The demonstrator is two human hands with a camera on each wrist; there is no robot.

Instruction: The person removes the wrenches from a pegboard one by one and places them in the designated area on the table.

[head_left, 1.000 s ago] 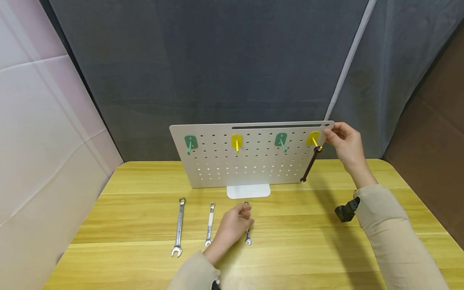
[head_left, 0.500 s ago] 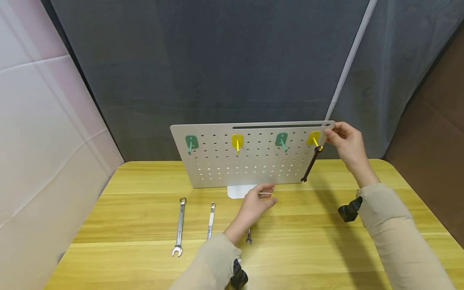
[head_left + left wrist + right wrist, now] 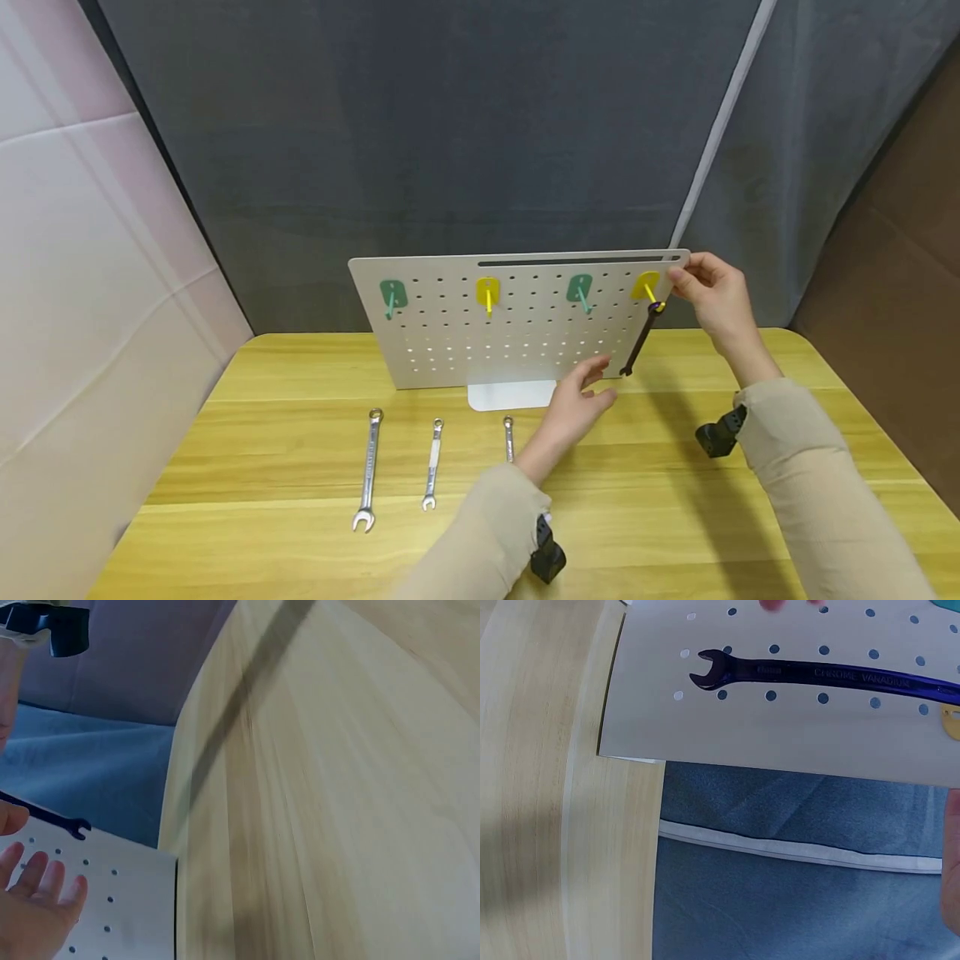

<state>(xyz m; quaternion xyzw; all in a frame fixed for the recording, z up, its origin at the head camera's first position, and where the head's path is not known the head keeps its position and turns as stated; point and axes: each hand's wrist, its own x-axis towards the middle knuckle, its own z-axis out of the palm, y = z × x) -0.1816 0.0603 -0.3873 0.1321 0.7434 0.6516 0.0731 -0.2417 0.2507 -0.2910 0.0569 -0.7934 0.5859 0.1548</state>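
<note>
My right hand (image 3: pixel 716 300) pinches the top right corner of a white pegboard (image 3: pixel 450 333) between thumb and fingers. From the yellow hook (image 3: pixel 647 286) beside it hangs a dark combination wrench (image 3: pixel 639 343), its ring end on the peg and its forked end down. That wrench (image 3: pixel 817 673) lies along the board's face in the right wrist view. My left hand (image 3: pixel 576 404), fingers loosely spread and holding nothing, is in front of the board's lower right part, close to the wrench's forked end. In the left wrist view, the left hand (image 3: pixel 34 919) overlaps the perforated board.
Three silver combination wrenches lie on the wooden table (image 3: pixel 262 467): a long one (image 3: pixel 369 471), a shorter one (image 3: pixel 432 467), and a third (image 3: pixel 509 437) partly hidden by the left arm. Two green hooks and another yellow hook (image 3: pixel 487 293) on the board bear nothing. Dark cloth hangs behind.
My left hand has moved from over the rightmost silver wrench up and right, toward the hanging dark wrench, leaving the silver one on the table. The right hand keeps its place at the corner.
</note>
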